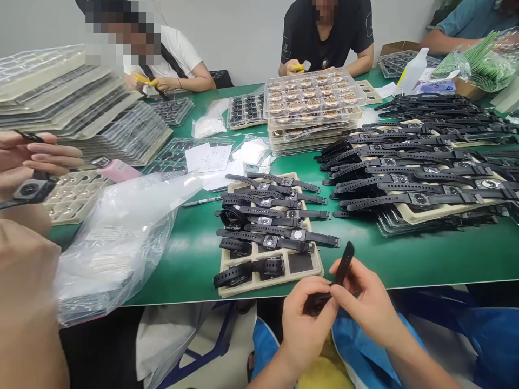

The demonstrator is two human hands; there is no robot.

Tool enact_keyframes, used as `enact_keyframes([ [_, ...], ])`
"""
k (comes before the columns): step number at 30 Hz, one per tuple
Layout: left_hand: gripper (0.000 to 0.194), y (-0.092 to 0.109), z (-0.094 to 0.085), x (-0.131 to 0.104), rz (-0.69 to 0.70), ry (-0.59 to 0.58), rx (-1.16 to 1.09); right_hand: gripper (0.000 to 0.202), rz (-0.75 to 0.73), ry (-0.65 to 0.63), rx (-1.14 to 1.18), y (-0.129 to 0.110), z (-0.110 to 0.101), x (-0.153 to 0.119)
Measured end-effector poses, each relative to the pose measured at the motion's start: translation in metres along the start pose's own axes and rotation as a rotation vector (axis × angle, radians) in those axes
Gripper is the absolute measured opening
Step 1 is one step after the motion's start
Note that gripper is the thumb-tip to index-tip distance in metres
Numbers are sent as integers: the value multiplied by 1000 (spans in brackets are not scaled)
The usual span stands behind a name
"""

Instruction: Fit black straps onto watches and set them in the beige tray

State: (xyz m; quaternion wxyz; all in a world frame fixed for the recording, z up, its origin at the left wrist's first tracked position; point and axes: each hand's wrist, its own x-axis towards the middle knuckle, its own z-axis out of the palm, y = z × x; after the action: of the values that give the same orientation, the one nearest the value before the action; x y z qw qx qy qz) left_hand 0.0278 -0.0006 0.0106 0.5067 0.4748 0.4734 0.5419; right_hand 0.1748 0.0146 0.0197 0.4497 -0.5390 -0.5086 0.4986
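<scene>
Just off the table's front edge, my left hand (305,319) and my right hand (370,303) are closed on one black smartwatch (344,263). A free strap end points up between my right fingers. My left fingers hide most of its other part. Close by on the table lies a beige compartment tray (302,276) with several black-strapped smartwatches (298,235) across it. Some of these lie with straps stretched out and metal backs up; others, such as the front looped watch (237,274), have straps bent round. One front right compartment shows only a dark square base.
Stacked trays of black-strapped watches (419,200) stand at right. Clear trays of round parts (312,94) rise at the back, tall tray stacks (101,119) at left. A plastic bag (121,237) overhangs the front edge. A co-worker's hands (44,154) hold another watch at left.
</scene>
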Motion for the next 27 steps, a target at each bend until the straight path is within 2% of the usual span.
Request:
enact_keyframes([
  [2,13,1,-1,0,110,10,124,27,56,-3,85,4,0,-4],
  [5,22,1,-2,0,218,18,235,33,128,67,216,9,4,-6],
  [12,47,1,-4,3,416,-41,334,36,227,103,408,15,10,-4],
  [19,48,-2,-8,4,470,-75,368,39,272,144,547,19,15,-1],
  [27,48,-8,-8,4,535,-85,427,39,251,145,495,21,17,-2],
])
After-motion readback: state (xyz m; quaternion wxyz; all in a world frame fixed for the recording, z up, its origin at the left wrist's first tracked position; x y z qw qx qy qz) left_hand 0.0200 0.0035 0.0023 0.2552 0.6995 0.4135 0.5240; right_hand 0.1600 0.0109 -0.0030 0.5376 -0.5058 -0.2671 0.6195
